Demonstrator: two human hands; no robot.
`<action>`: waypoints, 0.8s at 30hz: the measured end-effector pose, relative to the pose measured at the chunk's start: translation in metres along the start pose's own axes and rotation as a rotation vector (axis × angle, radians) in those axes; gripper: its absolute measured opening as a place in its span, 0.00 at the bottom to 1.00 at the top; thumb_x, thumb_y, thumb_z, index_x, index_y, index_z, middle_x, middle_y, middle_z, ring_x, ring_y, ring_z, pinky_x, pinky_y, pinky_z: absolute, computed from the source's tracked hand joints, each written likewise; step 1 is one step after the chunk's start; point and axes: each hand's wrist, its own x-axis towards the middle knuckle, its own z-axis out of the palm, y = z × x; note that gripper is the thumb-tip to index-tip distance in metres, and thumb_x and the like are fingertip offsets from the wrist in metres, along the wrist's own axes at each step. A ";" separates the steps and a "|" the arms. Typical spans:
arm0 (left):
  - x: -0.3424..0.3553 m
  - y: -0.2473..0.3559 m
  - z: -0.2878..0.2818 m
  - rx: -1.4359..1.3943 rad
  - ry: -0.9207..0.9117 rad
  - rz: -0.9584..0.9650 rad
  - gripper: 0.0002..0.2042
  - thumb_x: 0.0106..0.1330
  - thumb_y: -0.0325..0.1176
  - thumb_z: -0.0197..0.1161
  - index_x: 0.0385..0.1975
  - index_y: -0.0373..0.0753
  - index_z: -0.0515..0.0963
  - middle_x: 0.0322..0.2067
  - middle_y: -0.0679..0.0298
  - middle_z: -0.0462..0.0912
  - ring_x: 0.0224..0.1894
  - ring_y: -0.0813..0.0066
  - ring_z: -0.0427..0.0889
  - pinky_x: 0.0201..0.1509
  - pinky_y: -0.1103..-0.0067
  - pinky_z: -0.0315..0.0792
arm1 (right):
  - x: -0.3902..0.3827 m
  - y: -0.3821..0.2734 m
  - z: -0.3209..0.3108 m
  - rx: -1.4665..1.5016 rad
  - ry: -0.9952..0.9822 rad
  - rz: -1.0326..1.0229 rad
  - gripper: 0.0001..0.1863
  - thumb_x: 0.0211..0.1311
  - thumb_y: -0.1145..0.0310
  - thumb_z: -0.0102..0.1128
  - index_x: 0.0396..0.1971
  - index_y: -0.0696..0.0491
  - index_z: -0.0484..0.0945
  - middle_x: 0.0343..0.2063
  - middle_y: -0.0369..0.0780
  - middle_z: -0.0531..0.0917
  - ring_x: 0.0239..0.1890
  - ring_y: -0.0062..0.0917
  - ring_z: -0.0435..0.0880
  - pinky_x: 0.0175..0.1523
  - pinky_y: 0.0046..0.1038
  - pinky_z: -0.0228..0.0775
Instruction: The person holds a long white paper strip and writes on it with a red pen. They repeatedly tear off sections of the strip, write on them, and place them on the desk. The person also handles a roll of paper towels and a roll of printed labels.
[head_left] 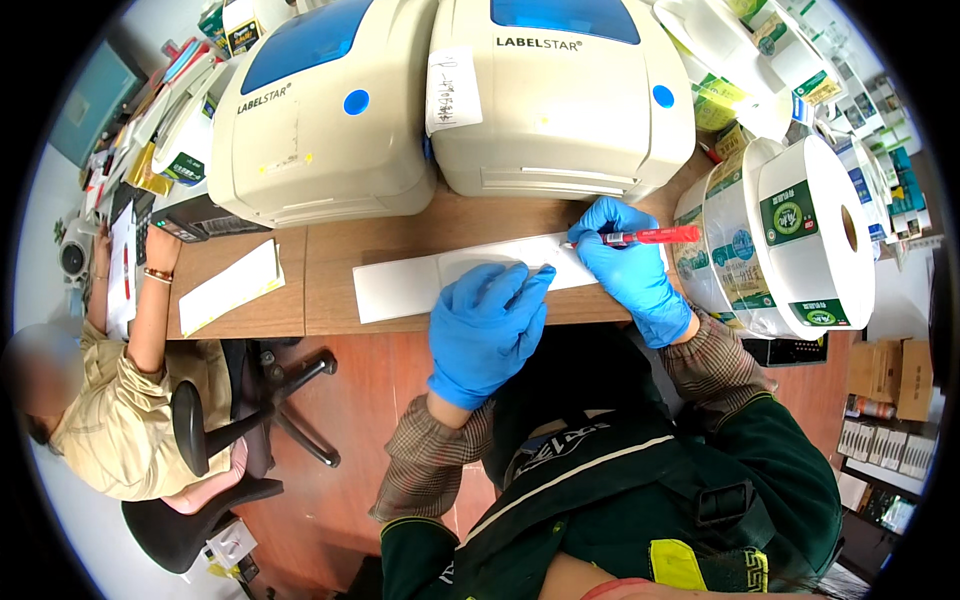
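Note:
A long white paper strip (396,291) lies at the front edge of the wooden desk, slanting up toward the right. My left hand (485,322), in a blue glove, rests on its middle with fingers stretched out. Gripped in my right hand (632,275), also gloved in blue, is a red marker pen (668,235). The pen lies nearly level, its tip end at the strip's right part. My right fingers hide some of the pen and that end of the strip.
Two beige label printers (325,130) with blue windows stand behind the strip. Large label rolls (815,235) are at the right. Folded white paper (235,285) lies on the left. A seated person (130,400) works at the far left, near an office chair (245,430).

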 end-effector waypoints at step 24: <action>-0.002 -0.001 0.000 -0.001 -0.005 -0.001 0.16 0.53 0.32 0.63 0.44 0.51 0.82 0.40 0.71 0.80 0.43 0.68 0.74 0.45 0.75 0.69 | -0.002 -0.004 -0.003 -0.046 -0.039 0.016 0.05 0.49 0.79 0.57 0.18 0.56 0.72 0.16 0.32 0.74 0.22 0.11 0.69 0.26 0.18 0.62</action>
